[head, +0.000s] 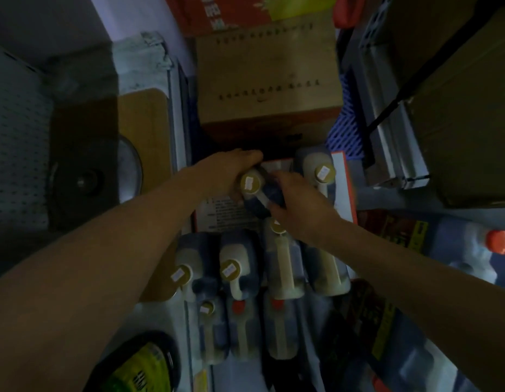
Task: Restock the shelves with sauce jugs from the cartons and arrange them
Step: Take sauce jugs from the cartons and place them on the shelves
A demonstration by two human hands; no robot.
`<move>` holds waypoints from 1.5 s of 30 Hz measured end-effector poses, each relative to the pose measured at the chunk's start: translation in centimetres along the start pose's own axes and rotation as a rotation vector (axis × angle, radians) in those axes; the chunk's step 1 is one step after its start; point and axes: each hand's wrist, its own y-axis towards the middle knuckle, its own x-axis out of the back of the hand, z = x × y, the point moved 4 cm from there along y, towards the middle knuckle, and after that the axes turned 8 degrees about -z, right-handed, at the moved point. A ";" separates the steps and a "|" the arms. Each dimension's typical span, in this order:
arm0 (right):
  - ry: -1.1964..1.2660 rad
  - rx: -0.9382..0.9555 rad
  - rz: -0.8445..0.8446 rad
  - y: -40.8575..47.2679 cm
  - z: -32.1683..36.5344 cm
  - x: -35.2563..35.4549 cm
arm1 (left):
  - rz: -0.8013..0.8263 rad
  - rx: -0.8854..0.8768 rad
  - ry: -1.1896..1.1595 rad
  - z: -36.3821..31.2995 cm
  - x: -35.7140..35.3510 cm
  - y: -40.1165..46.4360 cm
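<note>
Head view: both hands clamped on one sauce jug (259,193) over the open carton (343,188).

Left hand (231,174) wrapped round the jug's far-left shoulder by the yellow cap (249,183); right hand (296,202) gripping the near-right side by the handle. Jug directly between the hands, roughly equally near both, long axis tilted from far-left to near-right. Second jug (316,171) just beside, upright in the carton's right half. Closed brown box (269,83) crowding the far edge, shelf frame (387,137) hemming the right. Rows of shelved jugs (237,267) close below, toward the body; open room judged mainly upward.
</note>
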 end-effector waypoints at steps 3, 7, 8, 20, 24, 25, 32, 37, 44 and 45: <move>-0.048 -0.012 0.096 1.0 -0.1 -1.6 | -0.100 0.130 -0.151 2.0 -1.4 -3.2; -0.071 -0.037 0.179 2.9 -0.4 -3.6 | -0.260 0.241 -0.271 3.1 -3.8 -5.9; -0.095 -0.046 0.201 3.4 -0.5 -3.8 | -0.274 0.242 -0.302 3.2 -4.4 -6.0; 0.060 0.116 0.164 5.1 3.3 -2.4 | -0.430 0.268 -0.350 1.7 -0.4 -9.7; 0.088 0.202 0.116 3.5 8.4 3.1 | -0.539 0.331 -0.429 -1.2 6.5 -13.8; 0.089 0.261 0.107 2.7 10.4 5.0 | -0.559 0.339 -0.427 -2.5 8.9 -14.9; 0.300 0.357 0.011 -5.0 21.7 21.9 | -0.741 0.303 -0.454 -14.9 27.6 -21.3; 0.352 0.671 -0.175 -11.9 30.8 38.1 | -0.973 0.171 -0.490 -26.2 41.2 -28.2; 0.429 0.982 -0.253 -26.8 43.1 58.5 | -1.166 -0.007 -0.313 -47.9 56.0 -40.3; 0.448 1.017 -0.233 -29.4 44.7 60.7 | -1.171 -0.003 -0.302 -50.3 57.2 -42.3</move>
